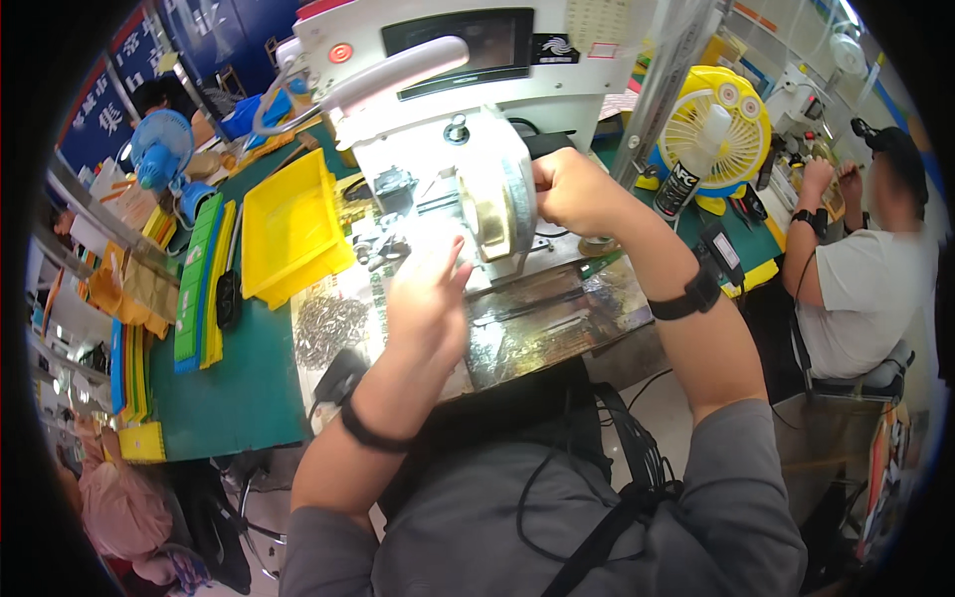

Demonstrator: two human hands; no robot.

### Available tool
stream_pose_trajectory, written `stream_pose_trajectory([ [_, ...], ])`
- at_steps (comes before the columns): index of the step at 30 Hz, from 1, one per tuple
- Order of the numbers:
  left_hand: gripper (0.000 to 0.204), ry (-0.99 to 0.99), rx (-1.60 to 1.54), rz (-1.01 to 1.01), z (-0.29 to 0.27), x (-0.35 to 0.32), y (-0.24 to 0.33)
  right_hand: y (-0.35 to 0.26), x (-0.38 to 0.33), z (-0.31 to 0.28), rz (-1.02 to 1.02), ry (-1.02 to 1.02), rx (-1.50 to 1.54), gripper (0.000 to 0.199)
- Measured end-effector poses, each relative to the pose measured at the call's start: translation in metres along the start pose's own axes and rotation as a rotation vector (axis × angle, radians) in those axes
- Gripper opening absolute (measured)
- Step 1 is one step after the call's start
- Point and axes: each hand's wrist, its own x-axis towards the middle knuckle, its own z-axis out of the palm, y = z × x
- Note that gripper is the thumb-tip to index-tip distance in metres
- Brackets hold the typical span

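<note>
A white machine (353, 95) with a dark screen stands in front of me, and a bright lamp glares over its metal parts. A rounded wheel housing (517, 194) with a gold-coloured inner face sits at its middle. My left hand (428, 308) is just left of the housing, beside small metal fixtures (393, 189). Its thumb and a finger stretch upward, apart; glare washes out the other fingertips, and I see nothing held. At the housing's right side, my right hand (577, 194) is closed with fingers curled inward. Whatever it grips is hidden.
A yellow tray (288, 187) lies at left, near stacked green, blue and yellow bins (199, 284). Small metal pieces (330, 328) are heaped near my left wrist. At right stand a spray can (678, 189) and a yellow fan (731, 95). A co-worker (860, 289) sits farther right.
</note>
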Motion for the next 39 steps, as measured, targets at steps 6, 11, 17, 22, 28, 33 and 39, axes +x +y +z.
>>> stream_pose_trajectory([
  [6, 0.017, -0.412, -0.274, 0.063, -0.076, -0.044, 0.076, 0.018, -0.037, 0.022, -0.541, 0.407, -0.745, 0.015],
  [11, 0.015, -0.325, -0.129, 0.206, -0.116, -0.047, 0.107, 0.043, -0.051, 0.042, -0.659, 0.752, -0.769, 0.037],
  [17, 0.015, -0.209, 0.009, 0.141, -0.11, -0.053, 0.089, 0.073, -0.065, 0.019, -0.536, 0.778, -0.661, 0.038],
  [22, 0.015, -0.268, 0.051, 0.13, -0.093, -0.043, 0.081, 0.095, -0.073, 0.012, -0.474, 0.811, -0.652, 0.035],
  [28, 0.014, -0.296, 0.047, 0.159, -0.09, -0.037, 0.085, 0.091, -0.072, 0.006, -0.467, 0.817, -0.619, 0.025],
  [33, 0.016, -0.28, 0.083, 0.168, -0.089, -0.039, 0.083, 0.087, -0.075, 0.006, -0.51, 0.866, -0.626, 0.017],
  [39, 0.015, -0.297, 0.115, 0.164, -0.083, -0.035, 0.074, 0.089, -0.075, 0.012, -0.46, 0.819, -0.567, 0.014],
])
